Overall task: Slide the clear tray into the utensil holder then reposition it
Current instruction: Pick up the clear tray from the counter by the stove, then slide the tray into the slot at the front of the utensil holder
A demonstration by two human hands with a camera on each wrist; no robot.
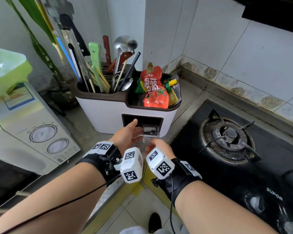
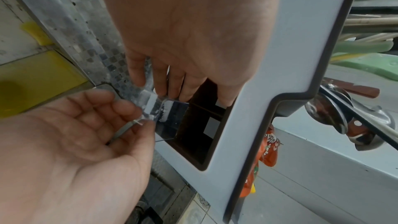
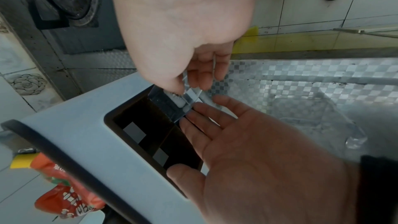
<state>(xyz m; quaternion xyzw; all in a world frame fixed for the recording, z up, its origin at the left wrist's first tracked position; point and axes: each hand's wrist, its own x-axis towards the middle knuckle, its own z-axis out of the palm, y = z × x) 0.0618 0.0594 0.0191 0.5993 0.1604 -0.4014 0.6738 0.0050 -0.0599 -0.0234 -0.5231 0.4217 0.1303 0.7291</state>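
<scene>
Both wrists converge: right hand [image 1: 156, 146] pinches the clear tray's [image 1: 150, 131] near end, left hand [image 1: 128, 131] steadies its left side with loose fingers. Tray half-entered, long axis pointing into the utensil holder's [image 1: 105, 110] slot [image 1: 142, 121], right compartment.

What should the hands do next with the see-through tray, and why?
Probably ease the clear tray straight back into the utensil holder. It sticks partway out of the right side of the dark slot, the right hand pinches its front edge, and the left hand rests beside it.
</scene>
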